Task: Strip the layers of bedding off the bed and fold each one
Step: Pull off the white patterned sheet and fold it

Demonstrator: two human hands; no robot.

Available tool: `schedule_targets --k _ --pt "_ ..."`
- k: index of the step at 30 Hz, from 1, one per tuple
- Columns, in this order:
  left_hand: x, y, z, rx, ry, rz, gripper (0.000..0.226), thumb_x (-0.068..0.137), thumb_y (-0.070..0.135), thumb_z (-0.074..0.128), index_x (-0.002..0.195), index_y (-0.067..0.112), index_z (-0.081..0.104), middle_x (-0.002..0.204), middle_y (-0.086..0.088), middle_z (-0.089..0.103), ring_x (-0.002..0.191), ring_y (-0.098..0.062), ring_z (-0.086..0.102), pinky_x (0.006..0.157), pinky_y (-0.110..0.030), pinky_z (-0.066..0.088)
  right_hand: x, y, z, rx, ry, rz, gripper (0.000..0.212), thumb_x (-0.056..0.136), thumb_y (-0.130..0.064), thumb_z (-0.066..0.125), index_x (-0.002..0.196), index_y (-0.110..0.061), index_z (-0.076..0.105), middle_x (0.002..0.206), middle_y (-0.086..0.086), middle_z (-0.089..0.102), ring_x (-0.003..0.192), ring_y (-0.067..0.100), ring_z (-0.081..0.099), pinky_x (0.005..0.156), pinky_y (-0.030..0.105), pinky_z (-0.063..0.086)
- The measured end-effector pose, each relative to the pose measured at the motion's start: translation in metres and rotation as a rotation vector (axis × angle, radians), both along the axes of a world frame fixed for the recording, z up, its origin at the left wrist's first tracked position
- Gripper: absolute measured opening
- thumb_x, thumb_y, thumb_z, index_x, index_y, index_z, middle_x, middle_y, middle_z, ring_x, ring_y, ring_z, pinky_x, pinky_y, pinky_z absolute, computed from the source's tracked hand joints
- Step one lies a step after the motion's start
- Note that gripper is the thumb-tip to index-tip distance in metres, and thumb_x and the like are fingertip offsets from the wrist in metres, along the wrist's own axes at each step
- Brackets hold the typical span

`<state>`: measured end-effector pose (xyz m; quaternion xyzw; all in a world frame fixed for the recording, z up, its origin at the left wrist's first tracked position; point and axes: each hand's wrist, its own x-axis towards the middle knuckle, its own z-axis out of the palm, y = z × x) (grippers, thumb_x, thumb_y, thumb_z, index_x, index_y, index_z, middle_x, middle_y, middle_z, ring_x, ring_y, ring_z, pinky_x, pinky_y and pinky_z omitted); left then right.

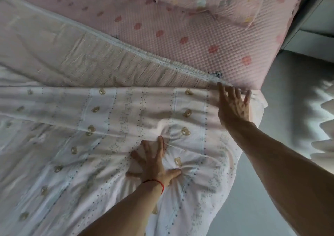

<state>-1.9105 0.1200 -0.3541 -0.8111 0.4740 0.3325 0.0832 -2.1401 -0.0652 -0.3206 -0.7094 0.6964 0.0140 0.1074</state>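
My single head-worn wide-angle view looks forward and steeply down, close over the bear-print quilt (112, 145). I see the pink bed sheet (180, 37) beyond and grey floor (289, 94) at right.

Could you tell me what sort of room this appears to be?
Most likely a bedroom: a bed with a pink quilted mattress cover, a pillow at its head, and a bear-print quilt.

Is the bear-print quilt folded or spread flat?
Folded: the bear-print quilt is doubled over itself, its woven underside turned up, both hands pressing it.
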Motion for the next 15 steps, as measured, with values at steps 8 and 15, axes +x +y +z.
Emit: schedule_targets --k 8,15 --pt "-0.005 -0.007 0.013 0.037 -0.047 0.003 0.131 0.063 0.074 0.078 0.144 0.063 -0.024 0.159 0.004 -0.04 0.144 -0.053 -0.029 0.098 -0.088 0.013 -0.02 0.063 -0.005 -0.451 0.028 0.178 0.011 0.09 0.002 0.063 0.097 -0.007 0.059 0.084 0.013 0.061 0.074 0.036 0.061 0.076 0.046 0.045" --pt "0.067 0.008 -0.009 0.254 0.668 0.479 0.088 0.072 0.077 0.067 0.144 0.029 0.05 0.161 -0.002 0.032 0.145 -0.021 0.032 0.123 -0.051 0.022 -0.015 0.252 -0.003 -0.315 -0.139 0.22 0.032 0.067 0.005 0.078 0.093 -0.008 0.066 0.076 0.008 0.06 0.059 0.034 0.06 0.064 0.042 0.045"
